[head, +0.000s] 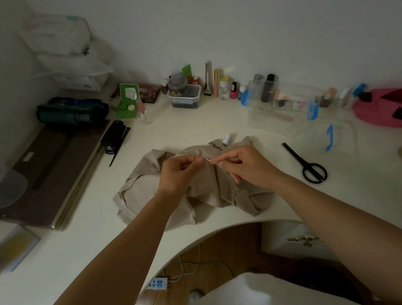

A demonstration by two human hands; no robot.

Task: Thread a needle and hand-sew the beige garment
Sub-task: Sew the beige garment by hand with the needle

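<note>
**A:** Where is the needle sitting right now?

**B:** The right hand (247,164) is pinching the thin silver needle (212,161) between thumb and forefinger, its other fingers curling loosely underneath. It is hovering just above the crumpled beige cloth garment (144,188), which is lying on the white tabletop (268,194)

**A:** Which way is it pointing?

**B:** Its long axis is running nearly level, side to side, with the free end aiming at the left hand (179,173) just beside it

**A:** Is the left hand holding anything?

**B:** Its thumb and forefinger are pressing together as if on a fine pale thread, but the strand is too thin to make out, so I am judging rather than seeing

**A:** What is the coming move turning on?

**B:** Lining that pinched tip up with the needle's free end. I cannot tell whether the eye is at that end

**A:** Is sewing under way?

**B:** I am judging not yet. The small white thread spool (226,139) is standing just behind the garment, and the black-handled scissors (305,164) are lying well off to the right
</note>
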